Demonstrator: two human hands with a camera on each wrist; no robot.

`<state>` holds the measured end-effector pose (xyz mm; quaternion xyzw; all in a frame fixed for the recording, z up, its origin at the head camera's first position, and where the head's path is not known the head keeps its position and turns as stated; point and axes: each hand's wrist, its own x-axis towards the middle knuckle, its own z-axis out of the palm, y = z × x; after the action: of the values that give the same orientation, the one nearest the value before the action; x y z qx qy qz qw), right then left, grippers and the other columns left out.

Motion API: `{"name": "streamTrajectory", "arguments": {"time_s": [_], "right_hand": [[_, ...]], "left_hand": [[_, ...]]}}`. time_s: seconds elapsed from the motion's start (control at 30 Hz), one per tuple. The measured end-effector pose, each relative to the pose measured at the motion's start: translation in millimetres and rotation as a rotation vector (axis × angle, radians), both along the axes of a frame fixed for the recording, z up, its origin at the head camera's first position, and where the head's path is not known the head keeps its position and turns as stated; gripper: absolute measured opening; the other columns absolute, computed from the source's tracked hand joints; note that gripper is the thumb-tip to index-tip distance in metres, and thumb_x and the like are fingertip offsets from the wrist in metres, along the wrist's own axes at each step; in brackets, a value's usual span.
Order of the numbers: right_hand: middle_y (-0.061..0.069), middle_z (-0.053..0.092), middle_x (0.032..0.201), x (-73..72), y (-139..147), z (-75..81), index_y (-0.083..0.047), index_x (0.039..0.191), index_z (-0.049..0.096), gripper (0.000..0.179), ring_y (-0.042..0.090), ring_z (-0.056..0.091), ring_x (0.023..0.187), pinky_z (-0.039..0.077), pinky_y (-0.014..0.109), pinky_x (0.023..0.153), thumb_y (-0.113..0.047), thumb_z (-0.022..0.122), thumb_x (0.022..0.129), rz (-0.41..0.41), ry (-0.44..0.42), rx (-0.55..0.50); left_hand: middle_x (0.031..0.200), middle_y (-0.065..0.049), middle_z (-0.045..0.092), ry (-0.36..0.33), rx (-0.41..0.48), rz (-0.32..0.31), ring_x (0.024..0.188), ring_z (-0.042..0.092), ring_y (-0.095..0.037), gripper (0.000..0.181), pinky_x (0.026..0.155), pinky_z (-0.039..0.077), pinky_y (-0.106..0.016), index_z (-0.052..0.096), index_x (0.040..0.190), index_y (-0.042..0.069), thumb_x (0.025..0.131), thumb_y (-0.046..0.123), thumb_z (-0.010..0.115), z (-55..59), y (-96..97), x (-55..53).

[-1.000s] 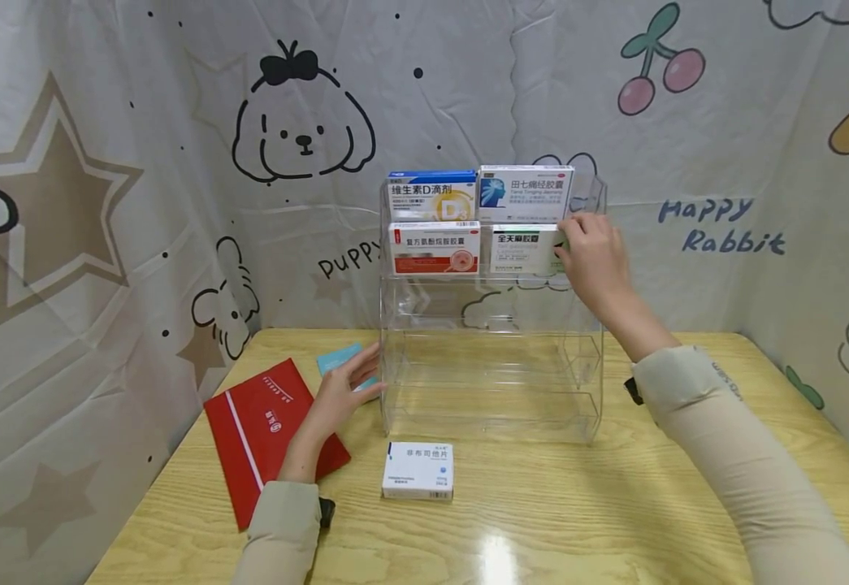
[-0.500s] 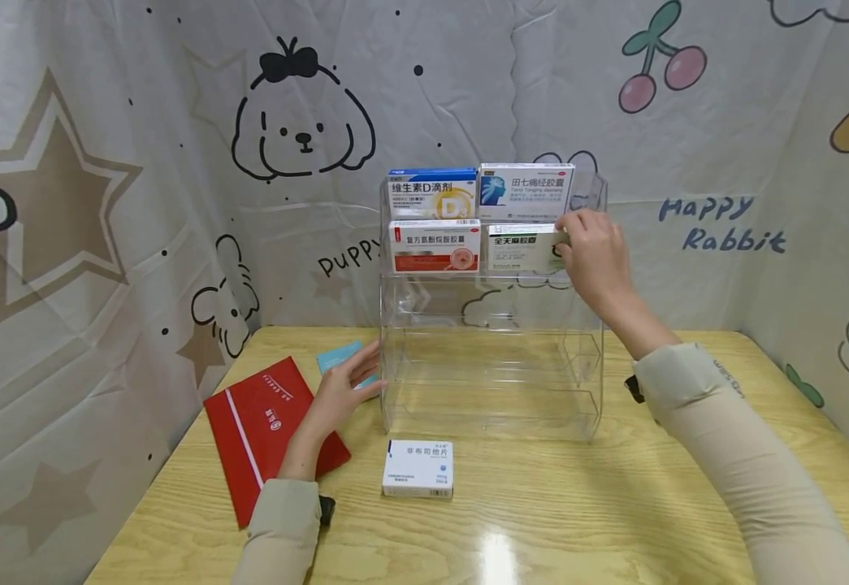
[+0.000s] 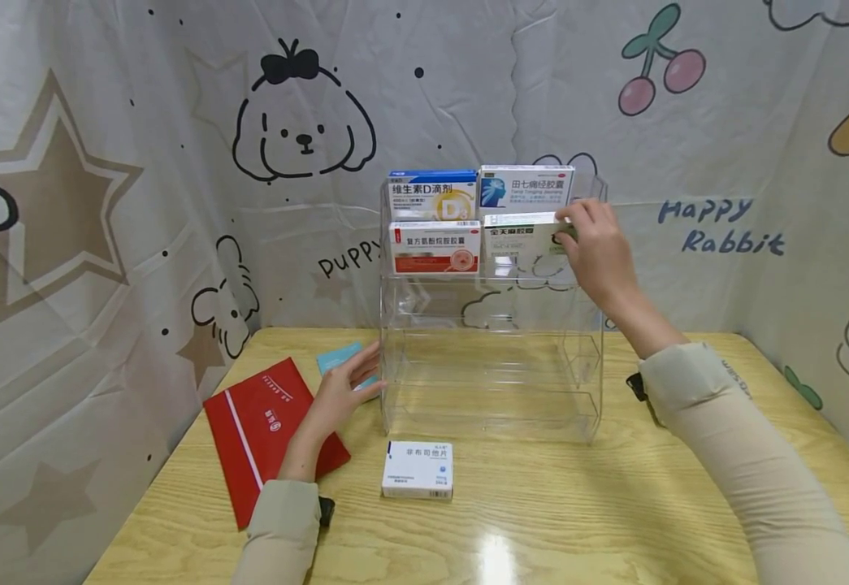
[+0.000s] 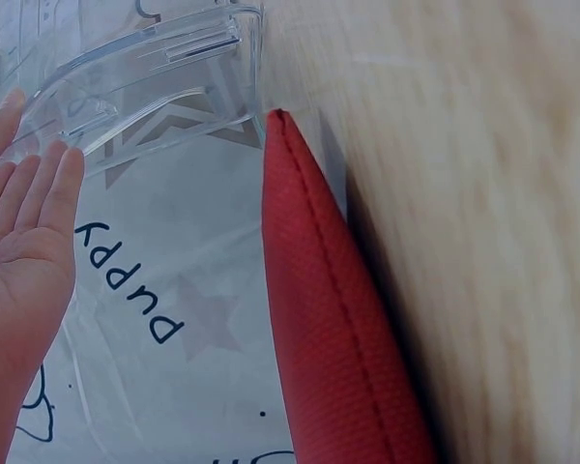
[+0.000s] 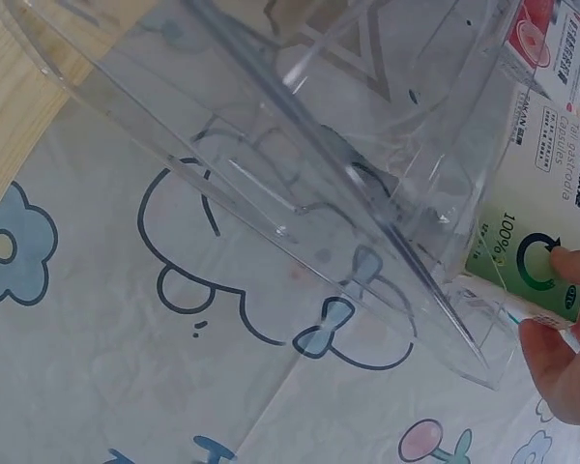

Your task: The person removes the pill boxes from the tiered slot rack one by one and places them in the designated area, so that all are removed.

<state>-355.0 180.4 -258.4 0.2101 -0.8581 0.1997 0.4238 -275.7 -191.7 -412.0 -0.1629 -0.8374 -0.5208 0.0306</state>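
A clear acrylic tiered rack (image 3: 493,329) stands on the table. My right hand (image 3: 603,252) pinches the right end of a white and green medicine box (image 3: 515,237) at the rack's second tier, thumb on its front in the right wrist view. The box is tilted, its top face showing. Beside it sits a red and white medicine box (image 3: 435,248). On the top tier are a blue and white vitamin D box (image 3: 433,195) and a white box with a blue head picture (image 3: 526,188). My left hand (image 3: 332,402), fingers extended, is at the rack's left side.
A white medicine box (image 3: 418,471) lies on the table before the rack. At the left are a red pouch (image 3: 270,431) and a light blue item (image 3: 340,357), partly behind my left hand. A printed cloth (image 3: 453,97) hangs behind the table.
My right hand has moved slightly up with the white and green box, which has risen in its tier and tipped so its top face shows. My left hand has stayed put.
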Motion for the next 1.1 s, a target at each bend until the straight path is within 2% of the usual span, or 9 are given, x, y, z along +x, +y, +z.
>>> {"name": "streamTrajectory", "arguments": {"time_s": [0.33,0.5,0.67,0.8,0.87,0.97,1.03,1.1], "right_hand": [[0.024,0.06,0.114,9.9,-3.5,4.1,0.008,0.108,0.062,0.02,0.038,0.053,0.107,0.052,0.045,0.089,0.002,0.067,0.089,0.065,0.118,-0.039],[0.027,0.061,0.111,17.6,0.0,3.4,0.01,0.106,0.062,0.02,0.041,0.055,0.104,0.051,0.047,0.09,0.0,0.068,0.089,0.127,0.21,-0.048],[0.026,0.062,0.109,31.0,4.6,-3.4,0.009,0.104,0.064,0.019,0.039,0.057,0.102,0.052,0.045,0.087,0.001,0.069,0.087,0.159,0.253,-0.065],[0.023,0.063,0.107,44.1,7.6,-13.3,0.007,0.104,0.065,0.021,0.036,0.058,0.099,0.052,0.034,0.086,0.004,0.072,0.084,0.182,0.257,-0.076],[0.023,0.064,0.106,51.9,9.0,-18.9,0.007,0.103,0.066,0.023,0.035,0.058,0.1,0.05,0.019,0.092,0.006,0.073,0.081,0.197,0.255,-0.08],[0.021,0.065,0.104,65.1,11.0,-27.0,0.006,0.101,0.067,0.027,0.034,0.058,0.099,0.04,0.001,0.098,0.01,0.076,0.076,0.222,0.254,-0.072],[0.02,0.065,0.102,73.4,12.6,-32.8,0.005,0.1,0.068,0.029,0.034,0.059,0.097,0.034,-0.004,0.1,0.011,0.078,0.073,0.248,0.255,-0.072],[0.02,0.066,0.101,80.9,14.4,-39.3,0.004,0.099,0.068,0.027,0.034,0.059,0.096,0.034,-0.004,0.101,0.008,0.078,0.074,0.282,0.254,-0.073]], "left_hand": [[0.154,-0.016,0.041,0.014,0.021,-0.017,0.139,0.046,-0.033,0.068,0.109,0.048,-0.047,0.034,0.154,0.013,0.093,0.011,0.065,-1.8,-0.4,0.7],[0.154,-0.015,0.041,0.014,0.014,-0.015,0.139,0.046,-0.032,0.068,0.108,0.049,-0.045,0.034,0.154,0.014,0.093,0.012,0.065,-1.8,-0.9,0.6],[0.154,-0.016,0.042,0.02,0.003,-0.013,0.138,0.047,-0.033,0.067,0.107,0.05,-0.043,0.034,0.153,0.014,0.093,0.012,0.065,-0.6,-0.4,0.6],[0.153,-0.015,0.043,0.007,-0.001,-0.002,0.138,0.048,-0.032,0.067,0.105,0.051,-0.039,0.035,0.153,0.014,0.093,0.012,0.065,0.4,0.1,0.8],[0.153,-0.015,0.044,0.003,0.0,0.0,0.138,0.048,-0.032,0.067,0.105,0.051,-0.038,0.035,0.153,0.014,0.093,0.012,0.065,0.8,0.2,0.9],[0.153,-0.015,0.043,0.004,0.0,-0.005,0.138,0.047,-0.032,0.067,0.105,0.051,-0.037,0.034,0.153,0.014,0.094,0.012,0.065,1.3,0.5,1.0],[0.153,-0.015,0.043,0.005,0.001,-0.007,0.138,0.047,-0.032,0.067,0.105,0.051,-0.038,0.034,0.154,0.014,0.094,0.012,0.065,1.4,0.5,1.2],[0.153,-0.015,0.043,0.008,0.001,-0.006,0.138,0.048,-0.032,0.067,0.106,0.051,-0.039,0.034,0.153,0.014,0.094,0.012,0.065,1.5,0.4,1.2]]}}
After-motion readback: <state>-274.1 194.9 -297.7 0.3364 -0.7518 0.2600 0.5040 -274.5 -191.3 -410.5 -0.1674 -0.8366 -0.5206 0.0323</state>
